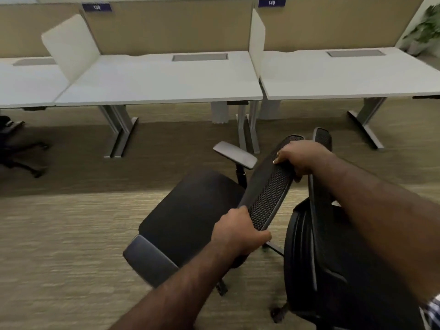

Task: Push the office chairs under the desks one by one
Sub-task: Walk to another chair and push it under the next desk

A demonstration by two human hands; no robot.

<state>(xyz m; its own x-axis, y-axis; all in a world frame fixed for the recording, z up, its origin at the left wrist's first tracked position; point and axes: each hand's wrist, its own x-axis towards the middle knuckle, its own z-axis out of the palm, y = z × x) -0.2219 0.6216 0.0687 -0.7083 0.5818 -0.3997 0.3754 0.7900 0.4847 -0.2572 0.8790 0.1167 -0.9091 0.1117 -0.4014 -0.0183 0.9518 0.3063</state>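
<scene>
- Left hand [234,231] wraps the near end of the chair's mesh backrest [269,186] top edge, fingers curled over the rim, closed tight on it.
- Right hand [301,158] clamps the far end of the same rim, thumb on the mesh side, fingers curled behind. Both hands grip the backrest.
- Chair [190,215] sits on the carpet [59,234] in front of the desks, well clear of them, not under any desk.
- It is turned at an angle: seat points left and toward the desk row, backrest runs diagonally from lower left to upper right.
- Grey armrests: one near [148,260], at the seat's lower left, one far [234,154], just beside the right hand.
- Second chair [333,270] stands just to the right of the held one, backrest close to the right forearm. Touching or not: cannot tell.
- Middle desk [162,79] straight ahead, white top, grey legs, open floor beneath it.
- Right desk [345,75] next to it, white divider [257,41] between the two.
- Left desk [23,84] partly in frame, another divider [71,44] on its right.
- Third chair [16,146] at the far left edge, base by the left desk, blurred.
- Blue tags on the tan back panel: one [271,2] reads 140, the other [97,7] blurred.
- Plant [426,27] at top right corner.
</scene>
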